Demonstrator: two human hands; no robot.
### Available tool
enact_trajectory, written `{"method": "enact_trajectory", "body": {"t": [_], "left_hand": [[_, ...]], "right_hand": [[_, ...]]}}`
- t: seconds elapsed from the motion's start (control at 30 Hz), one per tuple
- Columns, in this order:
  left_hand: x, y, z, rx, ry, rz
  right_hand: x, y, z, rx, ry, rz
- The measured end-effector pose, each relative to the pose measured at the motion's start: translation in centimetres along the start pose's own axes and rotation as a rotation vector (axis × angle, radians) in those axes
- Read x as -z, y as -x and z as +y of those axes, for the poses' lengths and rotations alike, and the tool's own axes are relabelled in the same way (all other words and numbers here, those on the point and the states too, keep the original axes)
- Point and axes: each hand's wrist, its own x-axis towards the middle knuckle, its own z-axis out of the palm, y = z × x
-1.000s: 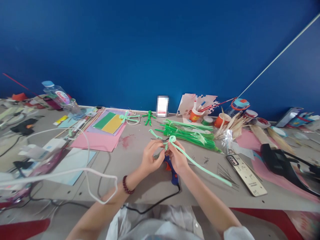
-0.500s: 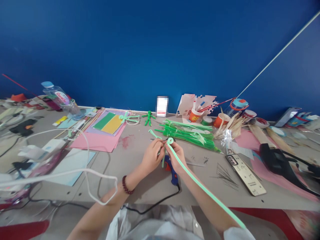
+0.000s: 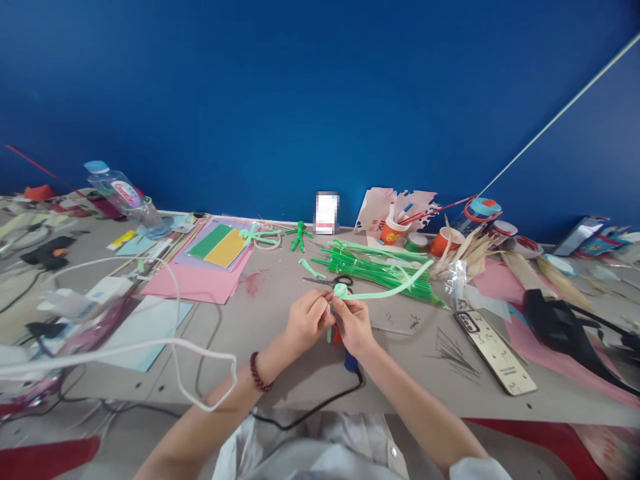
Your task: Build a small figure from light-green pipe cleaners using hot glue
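Note:
A mint-green pipe cleaner (image 3: 395,291) is coiled into a small round knot at one end, and its long free end sweeps out to the right. Pinched at the coil is my right hand (image 3: 354,324), fingers closed. My left hand (image 3: 309,316) is closed at the coil's left side, gripping the same piece; a short green length hangs down between the hands. Just beyond my fingertips lie dark-handled scissors (image 3: 343,281), partly hidden. Below my hands a blue glue gun (image 3: 351,362) rests on the table, mostly covered by my right hand.
Behind my hands lies a bundle of green pipe cleaners (image 3: 380,270) beside a small green figure (image 3: 299,236). A phone (image 3: 496,353) and thin dark wires (image 3: 454,353) are at right. Coloured sheets (image 3: 190,285) and a looping white cable (image 3: 175,341) occupy the left.
The pipe cleaner's long end has swung from over my right forearm to the far right side. The coil looks fuller, and the scissors beyond my hands show more.

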Motion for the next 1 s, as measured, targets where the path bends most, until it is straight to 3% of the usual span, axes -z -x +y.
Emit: {"method": "enact_trajectory", "body": {"t": [0.23,0.37,0.6,1.0], "left_hand": [[0.3,0.0,0.3,-0.033,-0.037,0.015],[0.3,0.1,0.3,-0.037,-0.039,0.022],[0.1,0.0,0.3,0.108,0.126,-0.027],[0.6,-0.7,-0.3,0.255,0.285,0.003]], "right_hand": [[-1.2,0.5,-1.2,-0.111,-0.139,0.065],[-1.1,0.5,-1.1,-0.1,-0.134,0.052],[-0.2,-0.3,-0.8,0.0,0.0,0.097],[0.1,-1.2,-1.5,-0.057,-0.111,0.091]]}}
